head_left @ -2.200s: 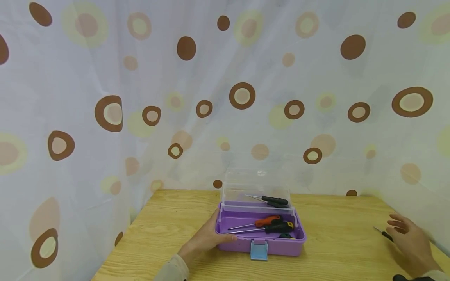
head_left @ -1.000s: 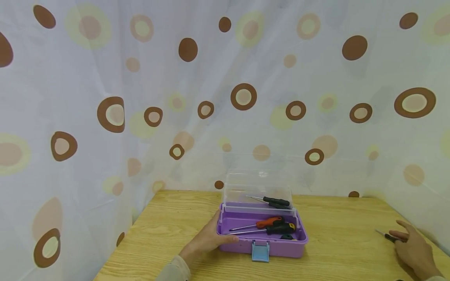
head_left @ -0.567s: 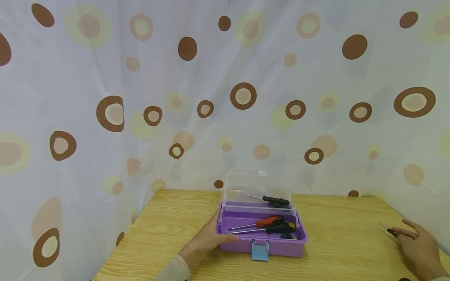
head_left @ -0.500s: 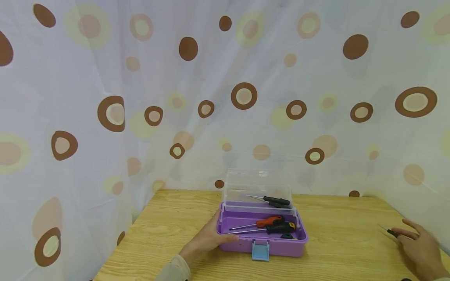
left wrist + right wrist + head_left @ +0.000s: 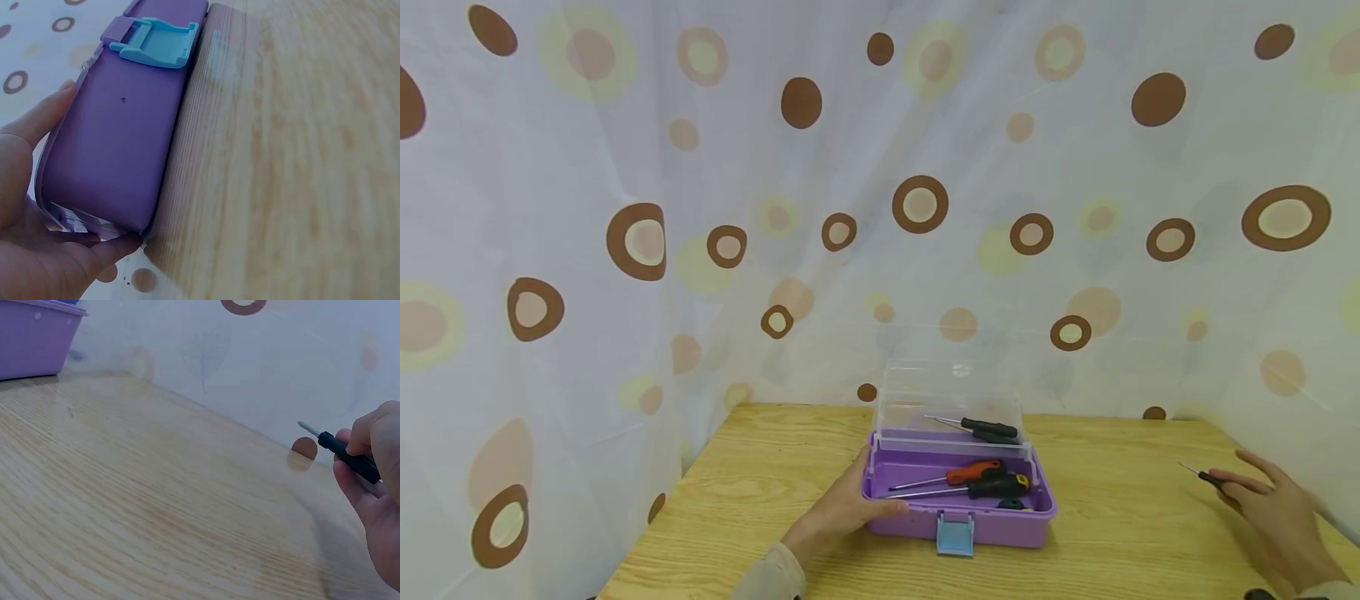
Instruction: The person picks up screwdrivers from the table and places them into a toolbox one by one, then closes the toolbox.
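A small black-handled screwdriver is pinched in my right hand, its thin metal shaft pointing away to the left, off the table. At the middle of the table stands a purple toolbox with its clear lid raised. My left hand grips the box's left end, thumb over the front rim and fingers around the side, as the left wrist view shows. Inside lie an orange-handled screwdriver and a larger black and yellow one. Two thin black screwdrivers show at the lid.
The light blue latch hangs down on the box's front. Wooden table stretches between the box and my right hand. A white curtain with brown spots closes off the back and both sides.
My right hand has reached the small screwdriver on the table, pinched it and lifted it, then moved slightly left with it. The left hand and toolbox have stayed put.
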`<state>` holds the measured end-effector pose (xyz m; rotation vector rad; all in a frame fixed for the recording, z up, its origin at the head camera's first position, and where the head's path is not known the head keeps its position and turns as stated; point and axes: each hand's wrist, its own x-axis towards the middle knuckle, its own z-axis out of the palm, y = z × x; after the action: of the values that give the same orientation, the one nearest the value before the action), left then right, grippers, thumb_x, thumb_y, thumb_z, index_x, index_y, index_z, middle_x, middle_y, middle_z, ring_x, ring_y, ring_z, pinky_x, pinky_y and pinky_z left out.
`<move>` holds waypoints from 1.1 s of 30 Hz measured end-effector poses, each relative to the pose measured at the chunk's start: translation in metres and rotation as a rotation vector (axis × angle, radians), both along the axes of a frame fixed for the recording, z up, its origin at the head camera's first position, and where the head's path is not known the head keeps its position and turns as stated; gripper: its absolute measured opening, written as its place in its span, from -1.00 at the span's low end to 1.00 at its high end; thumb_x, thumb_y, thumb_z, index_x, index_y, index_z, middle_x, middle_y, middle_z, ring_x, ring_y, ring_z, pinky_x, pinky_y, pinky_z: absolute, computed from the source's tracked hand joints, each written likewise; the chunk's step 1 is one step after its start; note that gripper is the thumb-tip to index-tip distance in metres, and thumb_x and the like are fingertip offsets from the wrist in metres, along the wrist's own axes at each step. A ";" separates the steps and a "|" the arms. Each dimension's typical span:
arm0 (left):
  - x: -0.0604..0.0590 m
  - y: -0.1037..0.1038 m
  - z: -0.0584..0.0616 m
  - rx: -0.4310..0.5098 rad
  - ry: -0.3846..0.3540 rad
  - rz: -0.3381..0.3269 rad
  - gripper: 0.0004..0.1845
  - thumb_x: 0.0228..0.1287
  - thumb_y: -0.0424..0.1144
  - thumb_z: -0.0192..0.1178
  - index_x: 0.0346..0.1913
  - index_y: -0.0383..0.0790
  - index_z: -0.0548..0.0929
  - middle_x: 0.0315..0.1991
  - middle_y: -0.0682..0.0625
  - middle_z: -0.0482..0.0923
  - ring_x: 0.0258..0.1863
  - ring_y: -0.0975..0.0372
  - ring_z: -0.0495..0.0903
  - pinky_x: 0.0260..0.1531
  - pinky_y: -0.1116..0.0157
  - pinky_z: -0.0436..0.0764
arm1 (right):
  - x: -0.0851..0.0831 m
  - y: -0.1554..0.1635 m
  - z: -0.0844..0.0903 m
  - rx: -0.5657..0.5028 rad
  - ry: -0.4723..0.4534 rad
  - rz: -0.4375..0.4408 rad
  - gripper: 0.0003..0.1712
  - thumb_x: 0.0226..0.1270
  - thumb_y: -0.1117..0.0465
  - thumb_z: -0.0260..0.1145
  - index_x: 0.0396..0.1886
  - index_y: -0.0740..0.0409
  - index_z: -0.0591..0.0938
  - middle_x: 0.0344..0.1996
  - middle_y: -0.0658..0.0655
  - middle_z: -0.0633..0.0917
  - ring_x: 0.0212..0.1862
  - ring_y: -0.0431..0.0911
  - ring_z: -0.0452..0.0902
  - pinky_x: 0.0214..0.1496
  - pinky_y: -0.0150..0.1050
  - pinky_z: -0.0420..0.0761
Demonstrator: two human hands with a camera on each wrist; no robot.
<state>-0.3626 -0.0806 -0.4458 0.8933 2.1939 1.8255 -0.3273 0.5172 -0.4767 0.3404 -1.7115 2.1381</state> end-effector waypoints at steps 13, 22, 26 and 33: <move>0.000 0.001 0.000 -0.005 0.015 -0.005 0.24 0.21 -0.20 0.52 0.68 -0.14 -0.22 0.47 -0.29 0.29 0.38 -0.20 0.36 0.42 -0.21 0.21 | -0.014 -0.034 0.027 -0.024 0.031 0.181 -0.30 0.48 0.68 0.02 0.24 -0.18 0.57 -0.12 0.14 0.81 -0.07 -0.12 0.76 -0.05 -0.29 0.71; 0.002 0.000 0.002 -0.006 -0.016 0.005 0.24 0.22 -0.19 0.51 0.69 -0.11 -0.24 0.50 -0.28 0.24 0.41 -0.20 0.32 0.44 -0.20 0.17 | -0.021 -0.058 0.040 -0.023 0.096 0.306 -0.27 0.49 0.71 -0.06 0.33 -0.08 0.57 -0.05 0.20 0.78 0.00 -0.06 0.74 0.03 -0.26 0.69; 0.002 0.000 0.001 -0.011 -0.017 0.012 0.25 0.21 -0.18 0.52 0.69 -0.10 -0.24 0.50 -0.28 0.24 0.41 -0.19 0.31 0.44 -0.21 0.16 | -0.023 -0.068 0.044 0.025 0.053 0.272 -0.29 0.50 0.67 0.01 0.31 -0.14 0.58 -0.06 0.16 0.79 -0.01 -0.10 0.74 0.02 -0.27 0.69; 0.001 0.000 0.001 -0.019 -0.016 0.019 0.26 0.20 -0.15 0.53 0.69 -0.10 -0.22 0.50 -0.27 0.25 0.41 -0.19 0.32 0.44 -0.20 0.18 | -0.027 -0.089 0.050 0.080 0.045 0.266 -0.32 0.51 0.64 0.06 0.31 -0.18 0.56 -0.05 0.15 0.78 0.01 -0.12 0.73 0.03 -0.27 0.68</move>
<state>-0.3616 -0.0810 -0.4451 0.8544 2.2133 1.8112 -0.3541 0.4278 -0.4267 0.6675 -1.8161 2.2262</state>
